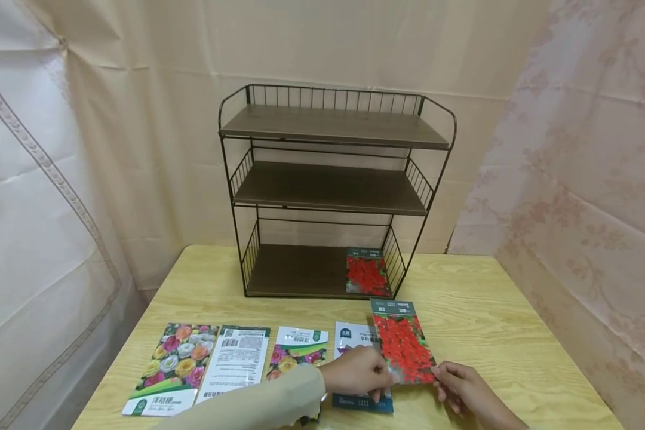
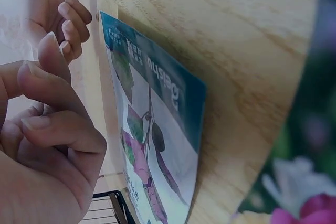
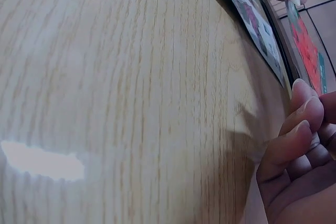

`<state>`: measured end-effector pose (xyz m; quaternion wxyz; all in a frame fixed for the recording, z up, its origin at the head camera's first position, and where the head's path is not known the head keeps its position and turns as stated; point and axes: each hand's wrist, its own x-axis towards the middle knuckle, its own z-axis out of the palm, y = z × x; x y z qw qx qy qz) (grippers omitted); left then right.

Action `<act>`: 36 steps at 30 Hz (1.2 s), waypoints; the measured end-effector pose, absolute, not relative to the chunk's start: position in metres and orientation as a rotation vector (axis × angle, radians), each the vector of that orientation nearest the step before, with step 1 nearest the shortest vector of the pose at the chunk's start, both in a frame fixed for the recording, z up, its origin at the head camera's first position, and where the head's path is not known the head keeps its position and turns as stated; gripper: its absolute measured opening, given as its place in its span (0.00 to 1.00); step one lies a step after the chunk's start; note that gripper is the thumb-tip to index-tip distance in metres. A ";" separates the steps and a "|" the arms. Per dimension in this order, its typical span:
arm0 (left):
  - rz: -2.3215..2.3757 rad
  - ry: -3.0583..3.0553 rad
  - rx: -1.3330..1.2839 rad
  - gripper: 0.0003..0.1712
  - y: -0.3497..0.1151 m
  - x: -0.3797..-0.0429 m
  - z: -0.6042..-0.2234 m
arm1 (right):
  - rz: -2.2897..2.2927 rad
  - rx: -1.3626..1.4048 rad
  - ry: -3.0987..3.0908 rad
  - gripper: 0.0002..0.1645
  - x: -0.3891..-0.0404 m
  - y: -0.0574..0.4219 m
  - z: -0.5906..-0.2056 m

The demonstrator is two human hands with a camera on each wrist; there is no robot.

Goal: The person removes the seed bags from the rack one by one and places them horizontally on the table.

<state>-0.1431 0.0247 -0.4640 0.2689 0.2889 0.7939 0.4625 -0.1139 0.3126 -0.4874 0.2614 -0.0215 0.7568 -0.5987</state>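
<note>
A seed packet with red flowers [image 1: 404,346] is held up over the table's front right part. My left hand [image 1: 357,371] pinches its lower left corner, and my right hand [image 1: 464,388] pinches the lower right corner. In the right wrist view the same red packet [image 3: 307,45] stretches between both hands. Beneath my left hand lies a white and blue seed packet [image 2: 157,114] with a purple plant picture. Another red-flower packet [image 1: 365,273] lies on the right end of the rack's bottom shelf.
A three-tier black wire rack [image 1: 328,191] with dark wooden shelves stands at the table's back. Left of my hands lie a rose-coloured flower packet [image 1: 177,364], a text-side-up packet [image 1: 237,358] and another flower packet [image 1: 299,349], partly under my sleeve. Curtains [image 1: 156,149] hang around the table [image 1: 457,310].
</note>
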 end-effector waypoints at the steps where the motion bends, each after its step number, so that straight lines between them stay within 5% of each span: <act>1: 1.241 2.141 0.782 0.21 0.026 -0.144 -0.464 | -1.624 -0.052 2.050 0.23 -0.113 0.314 -0.487; 36: 1.072 2.154 0.810 0.22 0.055 -0.141 -0.473 | -1.617 -0.076 1.990 0.18 -0.106 0.346 -0.484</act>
